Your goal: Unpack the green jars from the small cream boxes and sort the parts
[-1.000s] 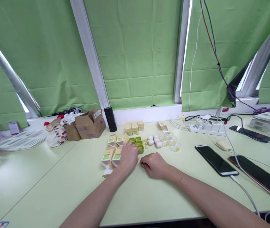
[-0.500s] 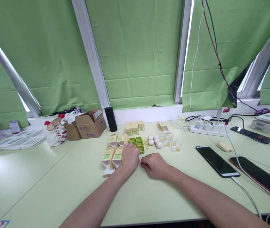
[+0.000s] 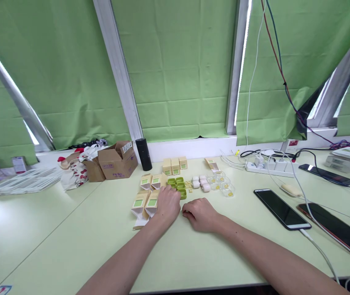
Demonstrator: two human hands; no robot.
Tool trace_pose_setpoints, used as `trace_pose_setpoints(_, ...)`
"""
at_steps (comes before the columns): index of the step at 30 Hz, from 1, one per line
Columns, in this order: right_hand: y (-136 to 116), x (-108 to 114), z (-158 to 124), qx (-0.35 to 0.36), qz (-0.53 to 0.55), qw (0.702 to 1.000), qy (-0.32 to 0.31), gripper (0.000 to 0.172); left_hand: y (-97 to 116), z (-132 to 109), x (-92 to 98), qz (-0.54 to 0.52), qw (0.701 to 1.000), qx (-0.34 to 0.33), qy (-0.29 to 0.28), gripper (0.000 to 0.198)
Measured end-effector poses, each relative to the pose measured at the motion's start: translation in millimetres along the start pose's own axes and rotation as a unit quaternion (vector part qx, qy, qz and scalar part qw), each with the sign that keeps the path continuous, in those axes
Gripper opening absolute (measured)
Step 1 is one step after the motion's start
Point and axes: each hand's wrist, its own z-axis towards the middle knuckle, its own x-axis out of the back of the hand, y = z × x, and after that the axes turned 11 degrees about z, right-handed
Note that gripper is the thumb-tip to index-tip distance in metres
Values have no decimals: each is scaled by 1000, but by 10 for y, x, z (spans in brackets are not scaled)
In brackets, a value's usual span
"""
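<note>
My left hand (image 3: 169,203) rests on the table as a loose fist, beside the small green trays (image 3: 181,193) and the nearest folded cardboard boxes (image 3: 152,201). A little to its right, my right hand (image 3: 200,214) lies curled with the knuckles up, and a narrow gap separates the two. Nothing shows in either hand; the inner sides of the fingers are hidden. Just beyond are tiny yellowish pieces (image 3: 188,184), several white and pale pink rounded pieces (image 3: 202,180), and clear plastic domes with yellow spots (image 3: 222,183). My left hand hides part of the green trays.
More small boxes (image 3: 175,164) and an opened one (image 3: 212,164) stand farther back. At left are a brown carton (image 3: 116,162), a black cylinder (image 3: 144,154) and a cloth bag (image 3: 74,170). Phones (image 3: 281,208), cables and a power strip (image 3: 271,167) occupy the right side.
</note>
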Motion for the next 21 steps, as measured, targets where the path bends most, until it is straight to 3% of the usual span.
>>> trace_pose_setpoints(7, 13, -21, -8, 6, 1, 1000, 4, 14, 23, -12, 122, 22, 1000, -7, 9, 24)
trace_pose_setpoints(13, 8, -5, -13, 13, 8, 1000, 11, 12, -36, 68, 409, -6, 996, 9, 84, 27)
trace_pose_setpoints(17, 5, -1, -16, 10, 6, 1000, 13, 12, -160, 282, 526, -13, 993, 24, 119, 26)
trace_pose_setpoints(21, 5, -5, -16, 13, 3, 1000, 13, 11, -296, 655, 476, -10, 993, 20, 112, 28)
